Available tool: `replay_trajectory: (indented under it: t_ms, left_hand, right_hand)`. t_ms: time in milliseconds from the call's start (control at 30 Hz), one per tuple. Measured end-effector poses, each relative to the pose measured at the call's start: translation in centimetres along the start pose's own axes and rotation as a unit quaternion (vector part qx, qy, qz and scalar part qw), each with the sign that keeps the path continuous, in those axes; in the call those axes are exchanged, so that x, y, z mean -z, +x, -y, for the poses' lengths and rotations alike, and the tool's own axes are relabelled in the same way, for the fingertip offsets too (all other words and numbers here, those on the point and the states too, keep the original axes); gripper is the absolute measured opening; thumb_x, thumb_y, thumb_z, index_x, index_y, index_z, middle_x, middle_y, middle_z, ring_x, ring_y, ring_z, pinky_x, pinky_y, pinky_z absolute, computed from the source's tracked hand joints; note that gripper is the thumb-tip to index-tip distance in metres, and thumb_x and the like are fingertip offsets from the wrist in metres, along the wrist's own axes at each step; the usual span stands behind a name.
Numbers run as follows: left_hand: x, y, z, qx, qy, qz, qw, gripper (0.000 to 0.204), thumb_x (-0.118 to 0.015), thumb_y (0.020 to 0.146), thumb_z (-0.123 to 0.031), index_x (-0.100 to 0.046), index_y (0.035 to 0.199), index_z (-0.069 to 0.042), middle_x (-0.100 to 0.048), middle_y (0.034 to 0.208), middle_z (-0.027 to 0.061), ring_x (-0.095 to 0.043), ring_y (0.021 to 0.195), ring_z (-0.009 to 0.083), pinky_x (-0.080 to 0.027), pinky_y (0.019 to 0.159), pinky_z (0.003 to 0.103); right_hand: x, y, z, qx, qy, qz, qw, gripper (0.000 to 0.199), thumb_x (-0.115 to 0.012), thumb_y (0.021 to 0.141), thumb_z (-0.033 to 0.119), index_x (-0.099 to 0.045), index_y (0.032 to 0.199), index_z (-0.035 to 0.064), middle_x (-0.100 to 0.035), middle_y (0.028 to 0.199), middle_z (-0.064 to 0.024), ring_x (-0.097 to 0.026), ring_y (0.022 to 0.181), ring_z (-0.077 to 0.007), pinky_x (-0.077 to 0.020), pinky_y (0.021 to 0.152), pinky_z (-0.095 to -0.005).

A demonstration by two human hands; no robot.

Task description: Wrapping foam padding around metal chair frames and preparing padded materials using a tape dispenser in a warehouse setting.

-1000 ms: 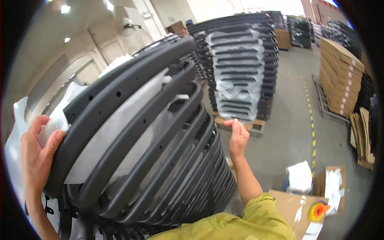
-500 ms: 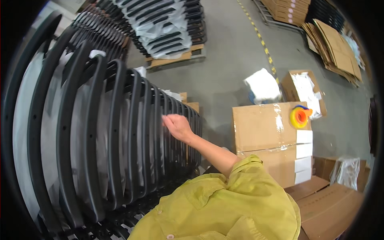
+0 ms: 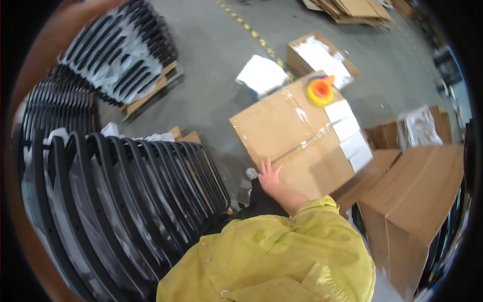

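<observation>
My right hand (image 3: 270, 177) rests on the near left edge of a taped cardboard box (image 3: 282, 121), fingers spread and holding nothing. My left hand (image 3: 85, 11) is raised very close to the camera at the upper left, blurred and partly cut off, its forearm running down the left rim. Its fingers cannot be made out. On the box's far right corner lies a roll of yellow and orange tape (image 3: 320, 90). White paper sheets (image 3: 347, 130) lie in a row along its right side. To my left stands a long row of black curved tubular frames (image 3: 123, 196) with whitish sheets between them.
More wrapped black frames (image 3: 115, 55) stand on a pallet at the far left. Behind the box are a white bundle (image 3: 264, 75) and an open carton (image 3: 301, 55) with white contents. A large cardboard box (image 3: 410, 201) stands at right, near clear plastic (image 3: 418, 126). Flattened cardboard (image 3: 352, 12) lies far off.
My right hand has left the black frames and now lies on the cardboard box. My left arm has come into view, raised at the left. The view has turned to the right.
</observation>
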State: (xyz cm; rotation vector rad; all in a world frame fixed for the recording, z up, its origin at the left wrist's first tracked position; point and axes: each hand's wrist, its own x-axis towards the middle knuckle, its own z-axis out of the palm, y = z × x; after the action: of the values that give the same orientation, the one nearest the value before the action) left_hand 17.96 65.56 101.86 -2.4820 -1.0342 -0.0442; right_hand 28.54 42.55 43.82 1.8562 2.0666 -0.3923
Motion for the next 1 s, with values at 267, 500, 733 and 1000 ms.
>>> replay_trajectory:
  t_ms: [267,500,733,1000]
  left_hand:
    - [-4.9,-1.3,-8.2,-0.117,-0.053,-0.048,0.991,0.037,-0.054,0.082,-0.028,-0.050,0.106,0.000,-0.050,0.109,0.0126,-0.051,0.096,0.0249,-0.041,0.078,0.031]
    - [-4.5,-1.2,-10.1,-0.084,-0.122,0.020,0.989,0.036,-0.057,0.079,-0.026,-0.051,0.104,0.000,-0.048,0.115,0.0161,-0.048,0.104,0.0307,-0.037,0.087,0.033]
    - [-8.7,0.1,-11.8,-0.093,-0.197,0.037,0.975,0.032,-0.059,0.075,-0.019,-0.052,0.099,0.000,-0.051,0.108,0.0174,-0.049,0.101,0.0320,-0.040,0.084,0.034]
    - [-16.4,-1.3,-13.9,0.008,-0.322,0.210,0.923,0.039,-0.067,0.068,-0.016,-0.053,0.102,-0.003,-0.048,0.115,0.0178,-0.045,0.108,0.0325,-0.035,0.092,0.036]
  right_hand:
    - [-1.2,-3.5,-3.2,-0.080,0.073,0.012,0.994,0.027,-0.044,0.083,0.022,-0.053,0.108,0.0226,-0.015,0.139,-0.0105,-0.009,0.128,-0.0344,-0.0225,0.082,-0.0706]
    - [-2.3,-4.3,-7.9,-0.116,0.097,0.021,0.988,0.027,-0.044,0.083,0.020,-0.052,0.108,0.0224,-0.011,0.140,-0.0084,-0.011,0.129,-0.0291,-0.0281,0.082,-0.0657]
    - [-1.1,-4.0,-13.4,-0.083,0.065,0.035,0.994,0.031,-0.044,0.083,0.019,-0.051,0.112,0.0234,-0.013,0.140,-0.0076,-0.013,0.128,-0.0293,-0.0295,0.082,-0.0634]
    - [-0.7,1.2,-27.7,-0.047,0.146,-0.035,0.987,0.021,-0.052,0.069,0.010,-0.053,0.090,0.0114,-0.050,0.099,-0.0104,-0.044,0.101,-0.0277,-0.0423,0.075,-0.0431]
